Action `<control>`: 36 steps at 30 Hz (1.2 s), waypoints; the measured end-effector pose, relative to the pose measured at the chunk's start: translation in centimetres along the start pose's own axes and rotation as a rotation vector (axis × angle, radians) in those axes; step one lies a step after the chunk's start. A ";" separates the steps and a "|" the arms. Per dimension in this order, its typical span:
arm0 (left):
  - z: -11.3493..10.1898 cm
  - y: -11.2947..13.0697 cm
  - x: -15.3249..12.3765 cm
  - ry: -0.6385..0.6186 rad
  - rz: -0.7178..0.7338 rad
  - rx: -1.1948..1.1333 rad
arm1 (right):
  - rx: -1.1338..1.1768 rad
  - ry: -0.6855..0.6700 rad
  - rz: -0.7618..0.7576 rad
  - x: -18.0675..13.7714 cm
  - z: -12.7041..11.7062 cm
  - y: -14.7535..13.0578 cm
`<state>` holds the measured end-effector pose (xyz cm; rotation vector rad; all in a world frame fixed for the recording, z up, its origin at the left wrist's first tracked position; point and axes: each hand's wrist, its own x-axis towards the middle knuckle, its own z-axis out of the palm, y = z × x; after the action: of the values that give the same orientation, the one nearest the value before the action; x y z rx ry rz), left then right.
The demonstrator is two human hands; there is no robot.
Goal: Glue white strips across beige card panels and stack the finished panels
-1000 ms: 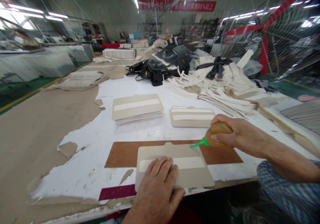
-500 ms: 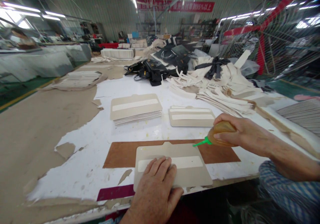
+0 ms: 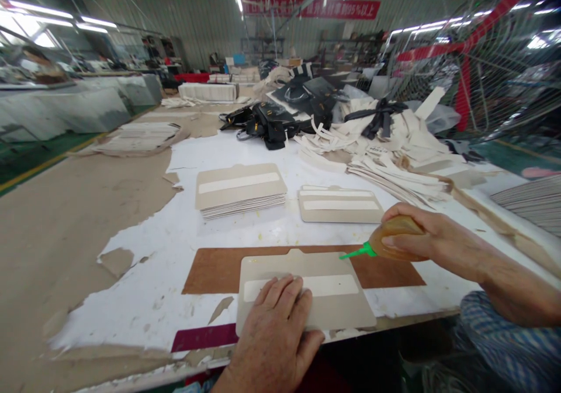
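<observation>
My left hand lies flat on a beige panel with rounded corners, a small tab on its far edge and a pale strip across it. Wrapped in my right hand is an amber glue bottle with a thin green nozzle. The nozzle tip is at the panel's far right corner; whether it touches cannot be made out. Under the panel a brown leather-like piece shows on both sides. A purple strip lies left of my left hand.
Beyond the panel sit a taller stack of similar panels and a lower stack. Black bag parts and off-white strips are heaped farther back. A large fan with red blades stands at right. Torn brown paper covers the table's left.
The whole view has shifted slightly. The bottle in my right hand is tilted a little differently, its nozzle still at the same corner. My left hand stays on the panel.
</observation>
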<state>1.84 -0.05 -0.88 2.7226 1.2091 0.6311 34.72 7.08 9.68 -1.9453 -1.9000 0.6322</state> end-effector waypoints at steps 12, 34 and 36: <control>0.2 0.2 0.1 -0.009 -0.009 0.012 | 0.050 -0.044 -0.053 1.0 1.4 -3.6; 0.3 -0.1 0.0 0.000 -0.001 0.033 | 0.615 -0.031 -0.006 1.3 5.2 -2.8; 0.8 -0.8 -0.1 0.056 0.067 0.094 | 0.894 0.088 0.079 1.0 5.6 -1.0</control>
<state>1.54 0.41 -1.80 2.8517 1.1935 0.6794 30.85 7.82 5.46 -1.4128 -1.1583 1.1442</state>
